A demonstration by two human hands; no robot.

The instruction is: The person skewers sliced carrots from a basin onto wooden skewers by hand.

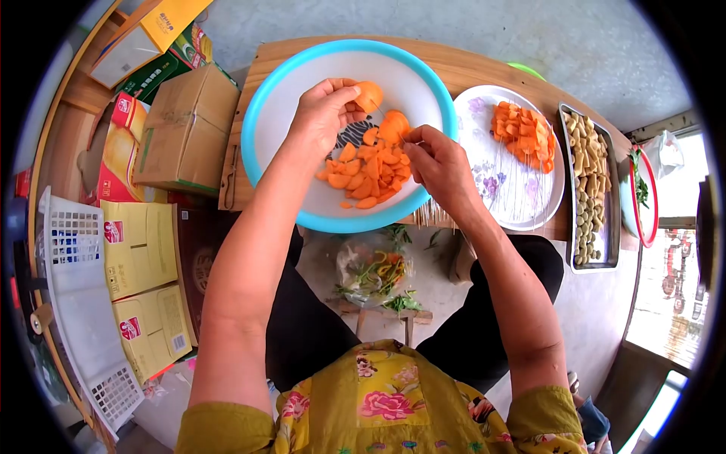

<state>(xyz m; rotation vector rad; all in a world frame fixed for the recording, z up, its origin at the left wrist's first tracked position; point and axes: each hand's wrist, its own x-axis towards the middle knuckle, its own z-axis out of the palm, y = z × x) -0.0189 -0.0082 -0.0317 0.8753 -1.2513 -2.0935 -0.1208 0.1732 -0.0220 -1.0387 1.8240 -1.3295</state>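
My left hand (327, 112) is closed, pinching a large round carrot slice (369, 96) over the basin. Opposite it, my right hand (442, 166) pinches a thin skewer, mostly hidden by the fingers. Just ahead of those fingertips is another carrot slice (394, 126), seemingly on the skewer. Below both hands, a heap of cut carrot pieces (367, 175) lies in the white basin with a blue rim (261, 98). To the right, skewered carrot slices (523, 138) rest on a flowered white plate (473, 200), their thin sticks pointing toward me.
A metal tray (601, 253) of skewered tan and greenish food (586, 166) stands right of the plate. Loose skewers (432, 214) lie by the basin at the table edge (560, 225). A plastic bag with greens (374, 272) sits below. Cardboard boxes (189, 129) stand at left.
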